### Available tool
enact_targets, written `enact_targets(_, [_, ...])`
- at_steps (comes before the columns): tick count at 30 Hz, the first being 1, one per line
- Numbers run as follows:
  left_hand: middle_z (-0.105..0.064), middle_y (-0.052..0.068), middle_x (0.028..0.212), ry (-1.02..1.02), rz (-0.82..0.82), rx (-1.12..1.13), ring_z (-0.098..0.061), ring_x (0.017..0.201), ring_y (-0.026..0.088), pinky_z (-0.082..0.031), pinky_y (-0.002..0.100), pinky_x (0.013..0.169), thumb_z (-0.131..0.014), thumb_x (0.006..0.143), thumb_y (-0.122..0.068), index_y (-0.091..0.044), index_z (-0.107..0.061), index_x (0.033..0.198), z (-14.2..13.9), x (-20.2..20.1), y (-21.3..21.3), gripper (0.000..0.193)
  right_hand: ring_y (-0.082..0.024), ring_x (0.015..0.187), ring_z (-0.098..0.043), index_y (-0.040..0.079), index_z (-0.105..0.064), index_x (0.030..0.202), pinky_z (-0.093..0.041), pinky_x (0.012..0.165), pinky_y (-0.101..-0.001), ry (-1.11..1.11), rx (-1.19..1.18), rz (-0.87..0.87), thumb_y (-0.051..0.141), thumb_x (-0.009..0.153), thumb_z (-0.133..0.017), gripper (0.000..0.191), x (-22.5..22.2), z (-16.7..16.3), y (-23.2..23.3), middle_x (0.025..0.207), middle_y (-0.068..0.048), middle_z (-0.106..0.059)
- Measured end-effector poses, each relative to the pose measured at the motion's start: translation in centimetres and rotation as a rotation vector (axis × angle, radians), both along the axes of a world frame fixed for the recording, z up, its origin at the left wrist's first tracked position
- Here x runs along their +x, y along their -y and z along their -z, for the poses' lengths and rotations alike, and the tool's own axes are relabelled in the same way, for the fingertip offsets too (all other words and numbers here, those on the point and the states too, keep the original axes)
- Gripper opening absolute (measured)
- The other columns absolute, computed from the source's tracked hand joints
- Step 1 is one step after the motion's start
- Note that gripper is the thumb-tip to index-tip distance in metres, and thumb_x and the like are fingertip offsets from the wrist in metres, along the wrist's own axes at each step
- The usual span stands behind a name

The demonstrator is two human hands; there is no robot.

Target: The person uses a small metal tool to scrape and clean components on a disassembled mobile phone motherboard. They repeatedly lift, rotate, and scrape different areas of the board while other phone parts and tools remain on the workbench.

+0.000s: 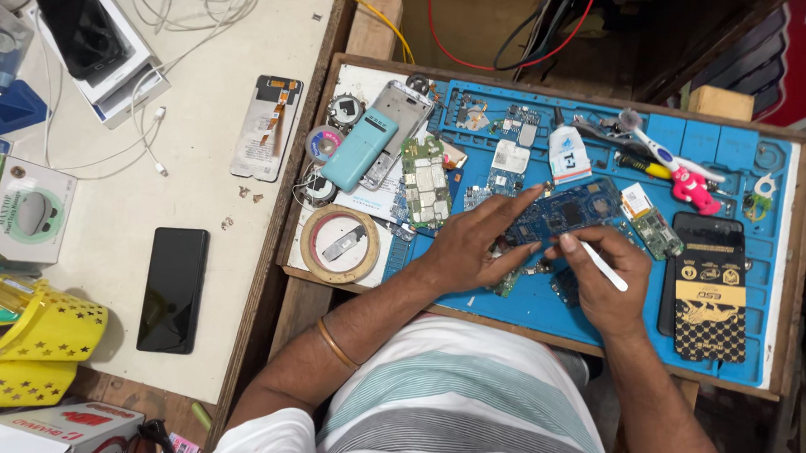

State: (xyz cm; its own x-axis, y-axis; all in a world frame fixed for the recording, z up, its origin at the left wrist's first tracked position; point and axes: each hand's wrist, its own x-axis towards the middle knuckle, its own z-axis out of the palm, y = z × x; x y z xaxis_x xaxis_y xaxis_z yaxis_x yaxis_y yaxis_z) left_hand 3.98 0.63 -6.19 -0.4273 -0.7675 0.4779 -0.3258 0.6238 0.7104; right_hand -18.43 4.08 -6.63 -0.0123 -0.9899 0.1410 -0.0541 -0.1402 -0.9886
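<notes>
Blue circuit board (565,212) lies on the blue repair mat (534,311), pinned by the left hand's (476,246) spread fingers; the right hand (604,277) pinches a white stylus-like tool (601,265). Thin, stiff, light, likely fragile: best gripped by its edges.

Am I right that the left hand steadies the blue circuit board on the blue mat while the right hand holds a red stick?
Not quite: the head view shows the right hand holding a white stick, not red. The left hand does steady the blue circuit board on the blue mat.
</notes>
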Motion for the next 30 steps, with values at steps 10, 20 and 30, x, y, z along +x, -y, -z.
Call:
enact_targets(10, [-0.070,0.010,0.110,0.032,-0.028,-0.035,-0.073,0.084,0.020,-0.060,0.033,0.066,-0.077,0.096,-0.040,-0.013,-0.037,0.159,-0.6,-0.1,0.1,0.079,-0.015,0.086,-0.071,-0.004,-0.067,0.108,-0.056,0.080,-0.0253,0.011,-0.053,0.073,0.012,0.106,-0.068,0.016,-0.3,-0.2,0.0,0.095,-0.013,-0.074])
enact_targets(20, [-0.073,0.013,0.119,-0.210,-0.183,0.147,-0.071,0.085,0.012,-0.060,0.027,0.068,-0.080,0.094,-0.033,-0.011,-0.044,0.158,-1.1,0.6,0.5,0.077,-0.017,0.088,-0.072,-0.004,-0.068,0.117,-0.058,0.082,-0.0267,-0.031,-0.176,0.020,0.010,0.108,-0.063,0.018,0.6,-1.6,-0.2,0.112,-0.015,-0.073])
enact_targets(30, [-0.071,0.012,0.115,-0.868,0.108,0.659,-0.068,0.070,0.011,-0.054,0.021,0.057,-0.052,0.104,-0.045,-0.013,-0.034,0.154,0.5,1.2,2.6,0.061,-0.017,0.086,-0.074,-0.002,-0.070,0.117,-0.058,0.076,-0.0255,-0.345,-0.339,-0.046,0.008,0.103,-0.064,0.018,1.2,-2.3,-0.4,0.111,-0.016,-0.073])
